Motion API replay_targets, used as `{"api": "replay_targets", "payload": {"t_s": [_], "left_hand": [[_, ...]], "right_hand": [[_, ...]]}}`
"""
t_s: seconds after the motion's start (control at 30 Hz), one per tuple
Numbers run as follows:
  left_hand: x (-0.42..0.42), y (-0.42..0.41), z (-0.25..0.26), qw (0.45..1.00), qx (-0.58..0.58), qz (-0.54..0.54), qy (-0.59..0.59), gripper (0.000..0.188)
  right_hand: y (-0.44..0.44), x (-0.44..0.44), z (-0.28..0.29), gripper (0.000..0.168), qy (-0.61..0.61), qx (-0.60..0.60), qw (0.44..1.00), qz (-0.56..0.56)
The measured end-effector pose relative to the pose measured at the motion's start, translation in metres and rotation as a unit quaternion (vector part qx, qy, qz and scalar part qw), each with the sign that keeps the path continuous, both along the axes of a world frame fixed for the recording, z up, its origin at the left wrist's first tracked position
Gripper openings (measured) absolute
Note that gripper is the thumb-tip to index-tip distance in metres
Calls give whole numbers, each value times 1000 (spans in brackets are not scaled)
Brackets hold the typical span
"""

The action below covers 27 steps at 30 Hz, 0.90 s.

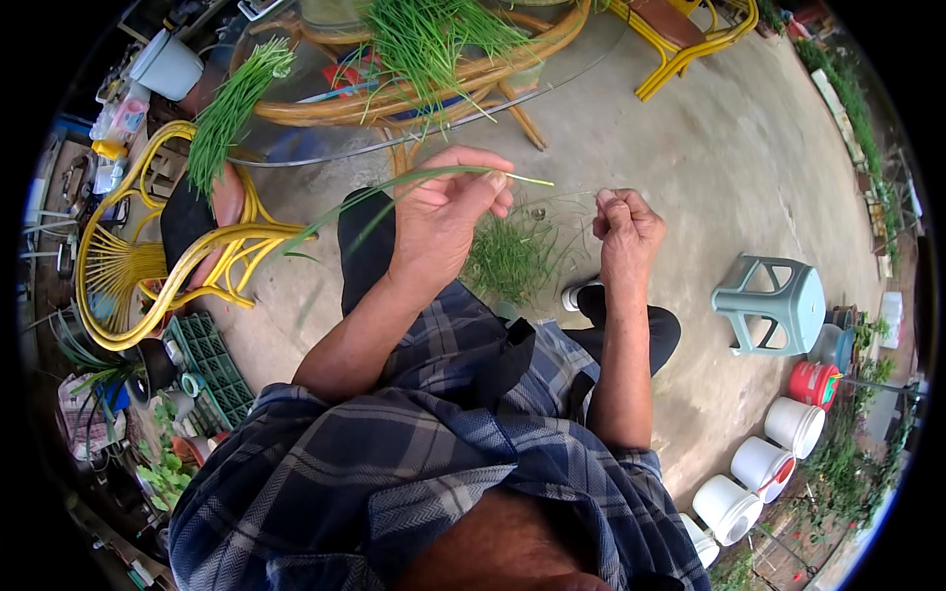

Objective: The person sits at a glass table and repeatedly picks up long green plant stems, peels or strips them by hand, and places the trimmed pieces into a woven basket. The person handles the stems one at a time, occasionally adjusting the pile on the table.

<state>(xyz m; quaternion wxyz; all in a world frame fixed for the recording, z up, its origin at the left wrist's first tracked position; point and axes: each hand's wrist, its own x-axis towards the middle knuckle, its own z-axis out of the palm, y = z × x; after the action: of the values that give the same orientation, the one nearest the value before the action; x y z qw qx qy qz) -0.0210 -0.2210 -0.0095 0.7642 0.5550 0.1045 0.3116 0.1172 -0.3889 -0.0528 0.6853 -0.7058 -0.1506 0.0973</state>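
Note:
Pinched between the thumb and fingers of my left hand [454,196] is a thin bunch of green chives [347,203]. Its pale cut end points right, towards my right hand [628,225]. The right thumb and forefinger are pressed together, and a fine thin strand [569,193] trails leftward from them. Below and between my hands, a heap of loose green trimmings [510,255] lies low near my feet. A large pile of chives [436,52] spreads over the table ahead. To its left, another bundle of chives [240,111] rests at the table's edge.
The glass-topped rattan table [332,111] has a curved rim in front of me. A yellow chair [140,288] stands at left, near a green crate [211,366]. On the right are a plastic stool [772,303], a red bucket [813,384] and several white buckets [791,427].

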Motion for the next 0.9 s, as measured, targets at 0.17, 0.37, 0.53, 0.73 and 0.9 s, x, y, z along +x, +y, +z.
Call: {"api": "replay_targets", "payload": {"t_s": [0.17, 0.37, 0.53, 0.73, 0.9], "left_hand": [[3, -4, -2, 1000, -19, -10, 4, 14], [10, -14, -7, 994, 79, -21, 68, 11], [15, -23, -18, 972, 216, 2, 96, 13], [13, -26, -23, 999, 19, -10, 50, 5], [9, -13, -22, 996, -54, -8, 74, 11]], "right_hand": [[0, -5, 11, 17, -51, -29, 998, -2], [16, -23, 58, 37, -370, -191, 899, 135], [37, -32, 57, 19, -410, -347, 833, 130], [33, -25, 32, 18, -376, -408, 828, 76], [13, -7, -1, 23, -354, -473, 805, 56]]}}
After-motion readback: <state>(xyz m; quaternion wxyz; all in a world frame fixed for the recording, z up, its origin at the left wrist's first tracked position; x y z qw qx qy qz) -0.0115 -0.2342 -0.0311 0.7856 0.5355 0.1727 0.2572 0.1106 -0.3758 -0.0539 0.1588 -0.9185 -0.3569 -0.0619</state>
